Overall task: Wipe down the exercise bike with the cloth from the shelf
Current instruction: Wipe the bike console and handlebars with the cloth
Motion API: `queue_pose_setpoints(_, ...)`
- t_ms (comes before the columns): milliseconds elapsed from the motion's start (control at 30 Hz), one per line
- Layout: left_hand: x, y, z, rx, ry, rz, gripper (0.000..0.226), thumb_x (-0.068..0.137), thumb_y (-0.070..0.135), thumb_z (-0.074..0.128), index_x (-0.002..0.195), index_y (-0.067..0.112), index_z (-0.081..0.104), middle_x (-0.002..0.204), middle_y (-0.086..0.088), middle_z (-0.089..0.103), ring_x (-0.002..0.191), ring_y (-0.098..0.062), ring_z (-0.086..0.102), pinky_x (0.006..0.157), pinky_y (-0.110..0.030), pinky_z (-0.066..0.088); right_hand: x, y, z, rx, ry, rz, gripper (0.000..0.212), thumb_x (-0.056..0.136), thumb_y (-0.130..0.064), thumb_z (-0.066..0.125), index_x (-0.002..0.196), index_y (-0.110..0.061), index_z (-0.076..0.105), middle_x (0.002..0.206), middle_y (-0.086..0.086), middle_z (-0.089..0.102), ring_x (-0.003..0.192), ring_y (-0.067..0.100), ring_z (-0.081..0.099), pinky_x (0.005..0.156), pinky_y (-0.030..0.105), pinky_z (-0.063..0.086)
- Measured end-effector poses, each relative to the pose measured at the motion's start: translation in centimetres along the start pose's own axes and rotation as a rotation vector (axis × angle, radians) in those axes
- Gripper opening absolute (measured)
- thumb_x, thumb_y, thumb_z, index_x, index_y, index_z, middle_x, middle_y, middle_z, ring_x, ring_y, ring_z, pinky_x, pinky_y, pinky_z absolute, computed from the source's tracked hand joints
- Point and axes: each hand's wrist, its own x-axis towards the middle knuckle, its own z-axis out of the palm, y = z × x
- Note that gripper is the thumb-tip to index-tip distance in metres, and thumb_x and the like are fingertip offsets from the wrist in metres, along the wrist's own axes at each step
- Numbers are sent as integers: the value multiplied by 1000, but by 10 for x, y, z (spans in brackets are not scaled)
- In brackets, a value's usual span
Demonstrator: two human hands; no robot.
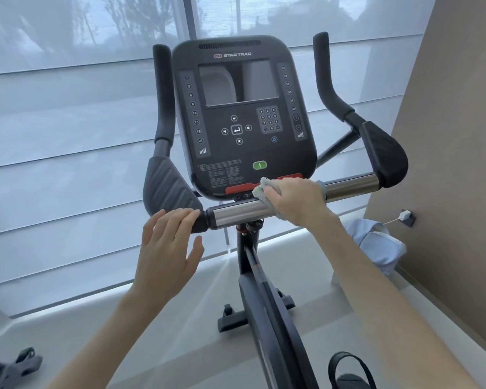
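A black exercise bike with a dark console (243, 116) stands in front of me by the window. Its silver handlebar (233, 214) runs across below the console, with black arm pads at both ends. My right hand (295, 200) holds a pale blue cloth (261, 188) wrapped over the middle of the bar, under the console's red strip. My left hand (169, 242) is open, fingers straight, its fingertips touching the black left arm pad (170, 192) where it meets the bar.
A tan wall (455, 136) with a socket and white cable stands close on the right. A light blue bag (376, 245) lies on the floor by it. The bike's frame and pedal strap (348, 369) are below me. Another machine's foot (11, 363) shows at the lower left.
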Motion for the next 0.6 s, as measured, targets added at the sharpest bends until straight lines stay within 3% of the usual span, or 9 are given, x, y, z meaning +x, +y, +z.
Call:
queue_pose_setpoints(67,-2,-1,-2,6,3,-12,38,89,21,47,117,0,61,116,-11,63,109,-29,58,104,-48,36,15,-1,-6,24,-307,42,55,87,-54,18,112,-32,63,96,0,69,79,21,54,68,35,32)
queue_pose_setpoints(167,-4,-4,-5,13,21,-26,38,89,21,46,116,0,62,117,-12,63,112,-26,53,102,-47,37,23,-15,-6,63,-401,13,54,93,-53,19,112,-24,61,103,4,66,90,26,58,74,37,39)
queue_pose_setpoints(267,-8,-8,-5,25,29,-38,39,90,22,45,117,0,62,118,-13,62,112,-27,52,101,-45,37,14,-36,-2,78,-300,-51,55,95,-51,17,99,-24,64,87,0,67,84,23,61,71,34,40)
queue_pose_setpoints(367,-12,-13,-7,42,23,-58,38,90,22,45,118,1,61,120,-13,62,111,-30,55,102,-45,36,9,-70,0,94,-198,-168,55,95,-49,16,100,-26,64,75,-3,58,80,23,59,60,29,31)
queue_pose_setpoints(467,-16,-18,-8,59,20,-75,39,91,23,43,118,1,60,121,-13,61,112,-30,56,104,-45,34,3,-102,8,94,-145,-212,49,96,-51,22,99,-24,64,77,1,58,74,22,56,68,34,43)
queue_pose_setpoints(600,-19,-25,-9,55,27,-82,41,91,24,42,121,0,58,123,-14,59,113,-29,52,104,-44,33,-20,-99,21,98,234,-259,39,96,-43,39,93,-17,69,81,6,65,72,24,57,66,36,46)
